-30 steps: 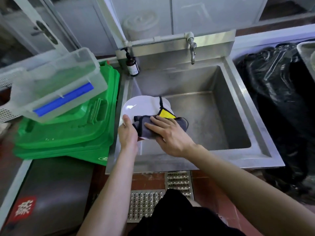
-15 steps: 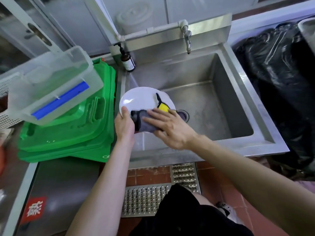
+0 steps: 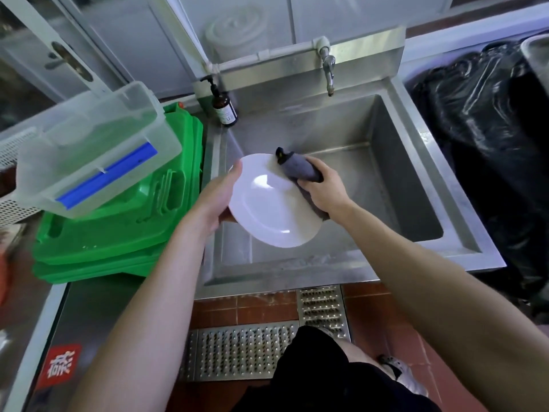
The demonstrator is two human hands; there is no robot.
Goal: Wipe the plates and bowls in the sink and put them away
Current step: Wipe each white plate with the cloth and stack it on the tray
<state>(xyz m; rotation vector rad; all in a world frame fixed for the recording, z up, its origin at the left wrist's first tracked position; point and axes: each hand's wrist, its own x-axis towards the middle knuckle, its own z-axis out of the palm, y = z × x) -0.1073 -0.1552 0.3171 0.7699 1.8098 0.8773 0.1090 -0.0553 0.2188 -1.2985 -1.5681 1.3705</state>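
Left hand: left hand [image 3: 218,197] grips the white plate [image 3: 271,203] at its left rim, thumb over the upper edge, fingers hidden beneath.
Right hand: right hand [image 3: 322,190] is clenched round a grey cloth [image 3: 300,168], pressing it to the plate's upper right rim; part of the cloth hangs behind the plate below the wrist.
Plate: tilted, its inner face toward the camera, held over the left part of the sink, clear of the basin floor.
Sink: stainless steel sink [image 3: 416,162] with a deep square basin and a dull, streaked floor; a tap [image 3: 328,71] hangs from the raised back panel.
Soap: brown pump bottle [image 3: 225,108] stands upright on the rear left corner of the sink rim.
Left counter: stacked green plastic lids [image 3: 118,221] lie just beside the sink, and a clear plastic tub [image 3: 98,150] with a blue strip sits tilted on top of them; a white mesh basket [image 3: 15,179] shows at the far left edge.
Right side: black plastic bag [image 3: 490,138], crumpled and glossy, fills the area beside the sink.
Floor: red-brown tiles with a metal drain grate [image 3: 246,349] in front of the sink.
Back wall: pale cabinet doors above the sink.
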